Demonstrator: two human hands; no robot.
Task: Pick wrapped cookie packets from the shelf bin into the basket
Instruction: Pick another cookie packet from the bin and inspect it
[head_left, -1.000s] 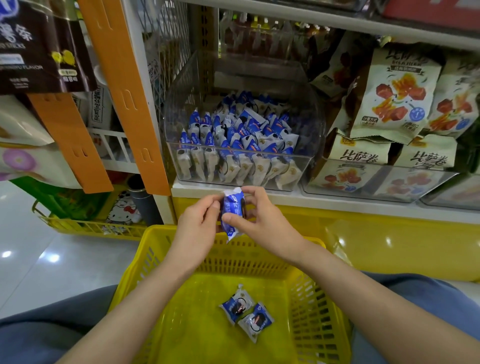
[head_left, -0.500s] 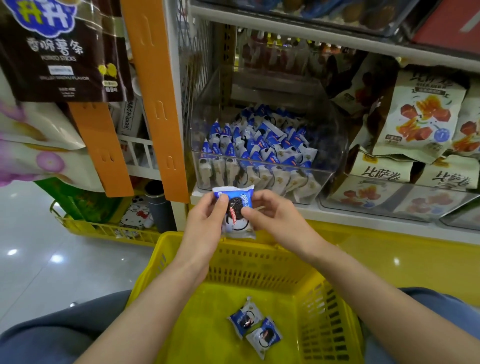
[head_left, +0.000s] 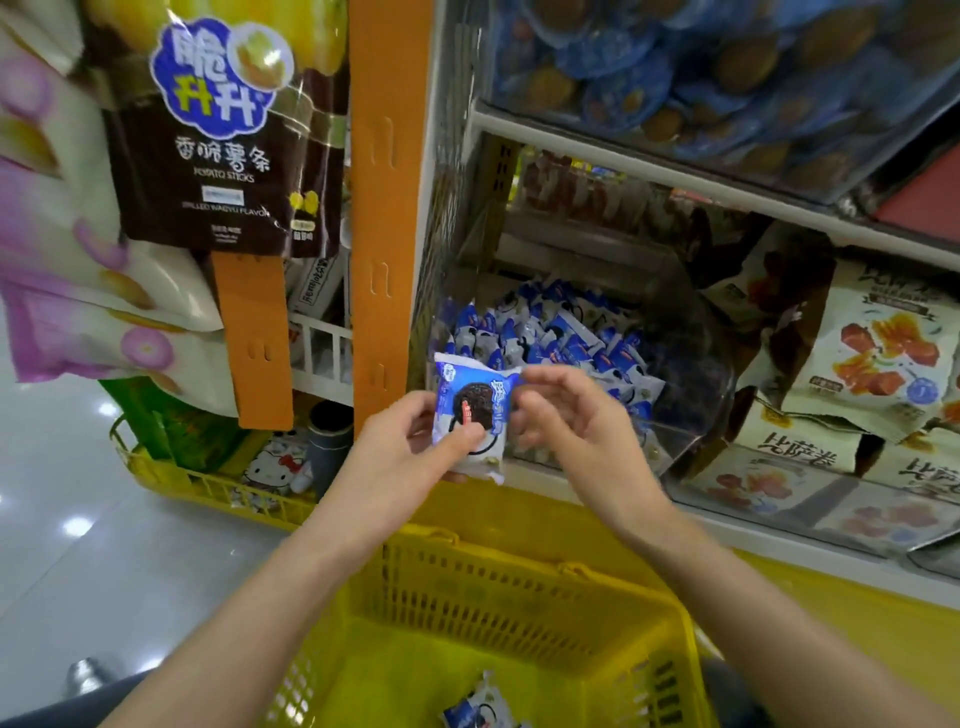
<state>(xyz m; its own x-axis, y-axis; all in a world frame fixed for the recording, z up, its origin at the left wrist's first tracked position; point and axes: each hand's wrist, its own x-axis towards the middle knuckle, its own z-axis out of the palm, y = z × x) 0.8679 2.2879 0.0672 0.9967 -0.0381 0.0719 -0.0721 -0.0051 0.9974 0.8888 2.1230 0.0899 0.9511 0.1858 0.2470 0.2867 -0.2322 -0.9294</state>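
My left hand (head_left: 400, 452) holds a blue-and-white wrapped cookie packet (head_left: 470, 400) upright, thumb on its front, just before the shelf edge. My right hand (head_left: 571, 421) hovers at the packet's right edge with fingers loosely spread; it looks slightly apart from the wrapper, though blurred. Behind them, a clear shelf bin (head_left: 696, 374) holds several matching packets (head_left: 561, 332). The yellow basket (head_left: 519, 587) sits below my arms, with one packet (head_left: 478, 712) showing at the bottom edge.
Cream snack bags (head_left: 878, 358) crowd the shelf to the right. A brown potato-stick bag (head_left: 223, 130) and an orange strip (head_left: 384, 208) hang at left. Another yellow basket (head_left: 208, 488) rests on the floor. An upper bin (head_left: 727, 67) holds blue packs.
The packet has turned face-on and risen toward the bin front. My right hand has loosened off its right edge while the left keeps hold. The view has tilted upward.
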